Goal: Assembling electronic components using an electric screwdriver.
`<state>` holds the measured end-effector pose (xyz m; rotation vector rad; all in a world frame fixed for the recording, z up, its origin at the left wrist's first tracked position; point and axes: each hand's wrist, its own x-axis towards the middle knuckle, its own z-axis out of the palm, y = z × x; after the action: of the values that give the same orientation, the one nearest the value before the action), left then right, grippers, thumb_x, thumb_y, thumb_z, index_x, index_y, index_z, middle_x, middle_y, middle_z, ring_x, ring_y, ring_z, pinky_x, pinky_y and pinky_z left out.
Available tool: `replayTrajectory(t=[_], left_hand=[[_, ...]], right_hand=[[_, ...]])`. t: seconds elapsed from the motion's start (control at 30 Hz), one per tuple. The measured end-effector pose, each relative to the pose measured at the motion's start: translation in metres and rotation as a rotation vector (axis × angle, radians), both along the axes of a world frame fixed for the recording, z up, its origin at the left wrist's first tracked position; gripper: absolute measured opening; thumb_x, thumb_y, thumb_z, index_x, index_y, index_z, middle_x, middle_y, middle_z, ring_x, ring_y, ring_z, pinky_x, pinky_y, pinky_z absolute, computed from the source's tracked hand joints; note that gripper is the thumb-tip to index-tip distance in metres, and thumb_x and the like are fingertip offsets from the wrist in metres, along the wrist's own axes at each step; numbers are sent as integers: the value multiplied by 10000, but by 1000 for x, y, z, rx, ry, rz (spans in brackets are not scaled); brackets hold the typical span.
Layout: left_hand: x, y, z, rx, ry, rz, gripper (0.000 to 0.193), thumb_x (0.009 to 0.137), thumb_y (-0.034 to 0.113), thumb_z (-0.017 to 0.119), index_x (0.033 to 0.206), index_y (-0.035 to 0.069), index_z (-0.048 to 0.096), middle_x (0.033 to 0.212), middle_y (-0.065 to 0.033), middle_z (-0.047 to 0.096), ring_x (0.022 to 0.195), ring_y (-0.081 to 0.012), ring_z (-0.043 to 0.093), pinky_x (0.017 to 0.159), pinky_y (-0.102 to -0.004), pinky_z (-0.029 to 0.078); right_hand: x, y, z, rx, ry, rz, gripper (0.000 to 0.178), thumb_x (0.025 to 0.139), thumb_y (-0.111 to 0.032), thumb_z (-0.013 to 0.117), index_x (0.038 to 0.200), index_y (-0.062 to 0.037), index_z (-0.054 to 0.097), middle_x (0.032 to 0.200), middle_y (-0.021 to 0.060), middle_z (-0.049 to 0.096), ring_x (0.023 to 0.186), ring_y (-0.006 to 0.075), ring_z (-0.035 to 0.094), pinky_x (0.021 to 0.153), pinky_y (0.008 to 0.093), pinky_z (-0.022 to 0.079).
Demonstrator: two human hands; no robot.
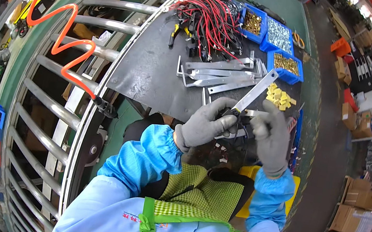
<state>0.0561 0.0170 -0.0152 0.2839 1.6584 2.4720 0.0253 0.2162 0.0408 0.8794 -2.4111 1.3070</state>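
My left hand, in a grey glove, is closed around the lower end of a flat metal bracket. The bracket points up and to the right, and a small black part shows at its gripped end. Close on the right, my gloved right hand is raised with its fingers bent toward that end. Those fingers are smeared by motion, so whether they hold anything is unclear. More metal brackets lie in a loose pile on the dark tabletop, beyond my hands. Several small yellow pieces are heaped beside the pile.
Red and black cables are bunched farther back, with yellow-handled pliers beside them. Blue bins of small metal hardware line the right side. On the left runs a roller conveyor, crossed by an orange coiled hose.
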Motion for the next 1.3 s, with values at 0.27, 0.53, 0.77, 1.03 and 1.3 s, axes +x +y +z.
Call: replayTrajectory(t=[0.27, 0.53, 0.77, 1.03, 1.3], left_hand=[[12, 11, 3, -294, 300, 100, 387, 921, 157, 641, 1258, 10, 519, 945, -120, 650, 808, -194, 658, 716, -325, 536], [10, 10, 0, -433, 505, 234, 438, 881, 214, 683, 1248, 26, 538, 1108, -176, 627, 1008, -347, 631, 853, -408, 504], [12, 10, -4, -359, 513, 142, 461, 894, 254, 667, 1259, 9, 528, 1195, -189, 609, 1109, -354, 586, 943, -415, 467], [10, 9, 1, -441, 698, 182, 480, 896, 306, 682, 1231, -6, 538, 1135, -189, 611, 1035, -338, 625, 888, -402, 501], [13, 13, -4, -357, 710, 91, 485, 880, 281, 709, 1219, -19, 537, 1060, -183, 637, 982, -320, 645, 836, -396, 518]], right_hand=[[36, -9, 4, -3, -183, 104, 407, 910, -142, 629, 1276, -7, 512, 812, 109, 649, 732, 223, 665, 678, 313, 512], [50, -22, 9, 203, 76, -110, 306, 902, -108, 613, 1196, -37, 569, 782, 112, 608, 670, 244, 622, 628, 345, 487], [50, -12, 7, 129, -141, -37, 325, 877, -106, 642, 1177, -18, 553, 831, 121, 606, 731, 248, 625, 659, 350, 496], [56, -14, 7, 118, -174, -121, 401, 848, -196, 722, 1162, -18, 546, 846, 103, 609, 723, 221, 620, 662, 331, 506], [45, -3, 9, -120, -301, -19, 719, 703, -502, 826, 1112, -4, 506, 1067, 101, 577, 972, 198, 610, 849, 336, 517]])
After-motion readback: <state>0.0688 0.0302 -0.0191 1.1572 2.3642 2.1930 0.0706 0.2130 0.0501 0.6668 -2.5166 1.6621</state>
